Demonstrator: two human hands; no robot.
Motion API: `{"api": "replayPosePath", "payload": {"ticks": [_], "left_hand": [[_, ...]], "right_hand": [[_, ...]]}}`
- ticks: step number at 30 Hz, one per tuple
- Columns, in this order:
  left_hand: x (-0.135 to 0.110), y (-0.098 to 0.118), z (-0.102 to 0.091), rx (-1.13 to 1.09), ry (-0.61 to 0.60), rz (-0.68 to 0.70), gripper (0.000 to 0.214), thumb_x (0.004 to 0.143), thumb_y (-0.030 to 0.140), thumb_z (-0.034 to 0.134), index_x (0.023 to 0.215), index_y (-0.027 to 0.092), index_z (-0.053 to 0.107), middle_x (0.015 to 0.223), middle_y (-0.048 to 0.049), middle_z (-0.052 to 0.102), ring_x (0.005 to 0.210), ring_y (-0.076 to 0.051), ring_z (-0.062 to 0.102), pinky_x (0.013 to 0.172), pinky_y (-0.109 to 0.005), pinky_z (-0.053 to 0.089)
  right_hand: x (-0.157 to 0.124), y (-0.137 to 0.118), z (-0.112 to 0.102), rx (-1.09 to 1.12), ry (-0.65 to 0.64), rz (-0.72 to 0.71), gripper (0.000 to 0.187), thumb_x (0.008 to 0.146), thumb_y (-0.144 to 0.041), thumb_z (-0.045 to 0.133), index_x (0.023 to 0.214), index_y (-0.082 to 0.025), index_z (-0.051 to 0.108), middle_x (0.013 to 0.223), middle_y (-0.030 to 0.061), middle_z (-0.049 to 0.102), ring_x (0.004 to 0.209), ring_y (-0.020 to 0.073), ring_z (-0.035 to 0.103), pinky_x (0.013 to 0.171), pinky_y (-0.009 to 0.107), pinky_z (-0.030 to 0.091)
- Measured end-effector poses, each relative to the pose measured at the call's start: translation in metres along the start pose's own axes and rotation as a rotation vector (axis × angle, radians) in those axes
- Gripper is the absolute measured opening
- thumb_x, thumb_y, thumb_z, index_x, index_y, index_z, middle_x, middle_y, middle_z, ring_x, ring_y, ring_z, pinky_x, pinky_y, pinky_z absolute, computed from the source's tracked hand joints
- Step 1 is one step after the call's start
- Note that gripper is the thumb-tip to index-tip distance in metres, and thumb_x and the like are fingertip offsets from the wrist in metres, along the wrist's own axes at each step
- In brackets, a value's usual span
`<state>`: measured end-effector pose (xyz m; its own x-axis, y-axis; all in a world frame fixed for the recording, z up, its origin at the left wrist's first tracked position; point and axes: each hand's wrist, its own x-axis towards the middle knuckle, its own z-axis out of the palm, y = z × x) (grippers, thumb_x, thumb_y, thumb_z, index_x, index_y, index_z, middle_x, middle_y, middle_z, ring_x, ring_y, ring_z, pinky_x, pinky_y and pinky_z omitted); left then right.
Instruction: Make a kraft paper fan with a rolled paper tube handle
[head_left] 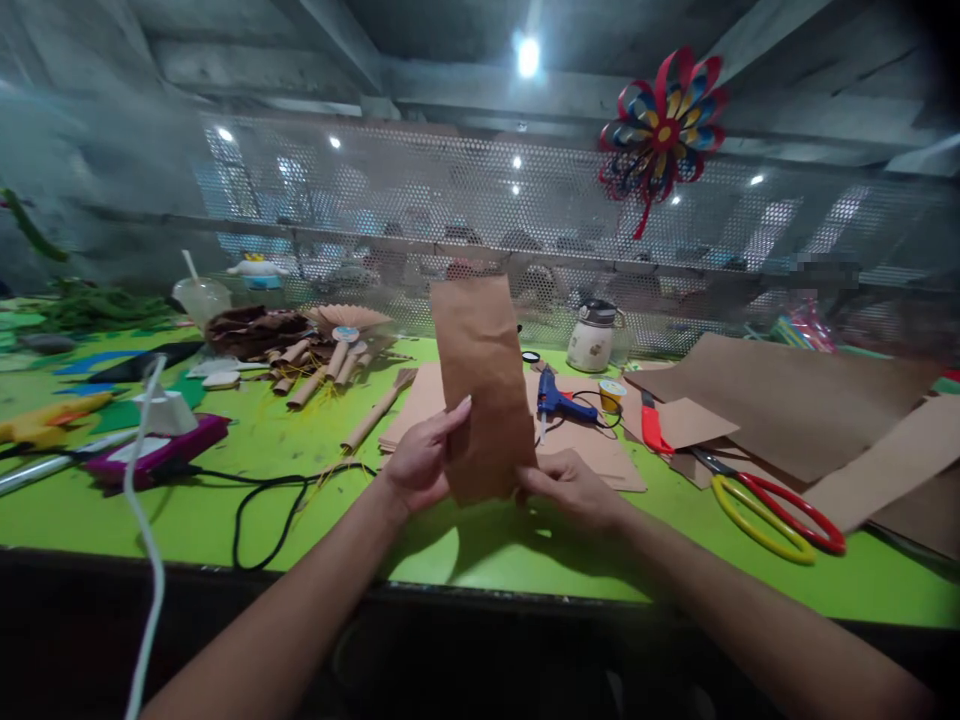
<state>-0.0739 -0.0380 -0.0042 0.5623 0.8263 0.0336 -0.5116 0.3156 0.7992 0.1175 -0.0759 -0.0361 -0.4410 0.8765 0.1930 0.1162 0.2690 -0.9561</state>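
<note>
Pinching brown paper (480,370) in both hands

The left hand (421,462) is gripping the left edge, its thumb lying across the front and its fingers passing mostly out of sight behind. The right hand (574,490) is pinching the lower right corner, with no gap showing between thumb and paper. Between them, the brown paper is standing nearly upright, leaning slightly, and seems to be hanging clear of the green table (195,525). Creases are crossing its face.

Behind it, a stack of sheets (424,388) is lying flat, and a blue glue gun (559,402) is resting on the sheets to the right. Farther right, the scissors (780,515) are lying untouched.

Judging by the hold, the step in hand is steadying and handling this single piece. Any next move is probably calling for light, even pressure, since thin paper is liable to buckle; reaching for anything else would be requiring one hand to let go.
</note>
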Motion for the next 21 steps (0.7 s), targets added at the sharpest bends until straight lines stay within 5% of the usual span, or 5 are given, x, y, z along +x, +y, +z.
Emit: {"api": "replayPosePath", "payload": {"ticks": [4, 11, 21], "left_hand": [[0.0, -0.003, 0.001, 0.041, -0.004, -0.008, 0.038, 0.086, 0.041, 0.052, 0.113, 0.016, 0.063, 0.105, -0.0124, 0.07, 0.098, -0.028, 0.064, 0.087, -0.043, 0.051], [0.001, -0.006, 0.008, 0.032, -0.02, 0.048, 0.066, 0.079, 0.064, 0.051, 0.121, 0.013, 0.058, 0.105, -0.016, 0.068, 0.101, -0.032, 0.062, 0.085, -0.043, 0.051], [0.004, -0.02, 0.005, 0.22, 0.101, 0.019, 0.041, 0.076, 0.028, 0.07, 0.111, 0.011, 0.061, 0.096, -0.0159, 0.071, 0.082, -0.027, 0.068, 0.073, -0.037, 0.055]], "right_hand": [[0.003, 0.005, 0.003, 0.135, 0.19, 0.055, 0.045, 0.082, -0.054, 0.057, 0.069, -0.012, 0.07, 0.065, 0.0071, 0.065, 0.058, 0.012, 0.056, 0.057, 0.026, 0.044], [0.001, 0.008, 0.007, 0.257, 0.23, 0.081, 0.047, 0.077, -0.055, 0.063, 0.071, -0.009, 0.07, 0.06, 0.0075, 0.064, 0.052, 0.0134, 0.057, 0.051, 0.027, 0.046], [-0.003, 0.004, 0.004, 0.126, 0.231, 0.136, 0.049, 0.078, -0.057, 0.06, 0.061, -0.011, 0.065, 0.048, 0.0028, 0.057, 0.04, 0.008, 0.045, 0.044, 0.022, 0.035]]}}
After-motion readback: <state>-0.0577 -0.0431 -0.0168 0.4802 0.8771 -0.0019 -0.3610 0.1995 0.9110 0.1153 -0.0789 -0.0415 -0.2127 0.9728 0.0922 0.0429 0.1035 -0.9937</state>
